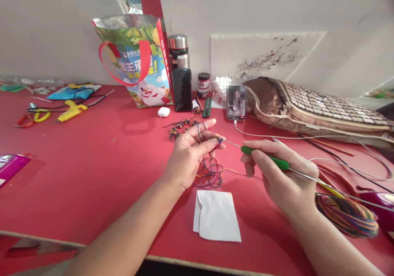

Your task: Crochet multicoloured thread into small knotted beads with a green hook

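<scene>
Green in its handle, the crochet hook (pixel 279 162) is gripped by the right hand (pixel 285 179), its long axis pointing from there leftward and slightly forward to the small yarn piece (pixel 219 141), which the left hand (pixel 192 151) pinches at the hook's tip.

1. Crochet hook (pixel 280 163): green grip, slim metal shaft, tilted, pointing between nine and ten o'clock, tip at the stitched piece (pixel 219 141).
2. Stitched piece: small, multicoloured, partly hidden.
3. Yarn (pixel 212 173): thin, multicoloured, loosely tangled at six o'clock from the piece; one dark strand loops at ten o'clock.
</scene>
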Motion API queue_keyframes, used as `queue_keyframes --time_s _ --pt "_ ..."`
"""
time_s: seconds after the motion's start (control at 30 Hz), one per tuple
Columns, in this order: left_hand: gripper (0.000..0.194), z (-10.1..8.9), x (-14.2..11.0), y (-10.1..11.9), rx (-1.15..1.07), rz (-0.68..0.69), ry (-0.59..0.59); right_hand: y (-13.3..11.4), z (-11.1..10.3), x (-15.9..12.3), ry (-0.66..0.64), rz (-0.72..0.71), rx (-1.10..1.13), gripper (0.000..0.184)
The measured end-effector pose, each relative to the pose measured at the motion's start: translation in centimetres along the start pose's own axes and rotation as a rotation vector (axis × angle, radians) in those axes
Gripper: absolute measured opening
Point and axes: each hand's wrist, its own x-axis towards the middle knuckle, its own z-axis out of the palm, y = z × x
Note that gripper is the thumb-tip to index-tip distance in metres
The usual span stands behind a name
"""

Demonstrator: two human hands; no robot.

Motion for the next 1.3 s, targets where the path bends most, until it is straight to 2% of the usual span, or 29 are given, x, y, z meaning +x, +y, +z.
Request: queue_keyframes --time_s 0.53,0.8,1.03,1.3 --pt "0.031 0.47 -0.47 -0.2 -0.029 -0.016 0.01 -0.11 0.04 -0.2 0.013 -0.021 -0.037 0.018" --pt "0.03 0.49 -0.57 -0.22 -0.048 -0.018 -0.012 0.04 0.15 -0.15 0.062 -0.029 -0.027 0.016" --pt "0.023 0.72 -0.71 -0.14 -0.051 -0.033 -0.016 0.0 0.1 -0.22 0.049 -0.034 0.0 0.021" --pt "0.013 0.71 -0.73 -0.44 -0.015 -0.001 -0.03 -0.14 0.22 -0.14 0.059 -0.029 -0.035 0.018"
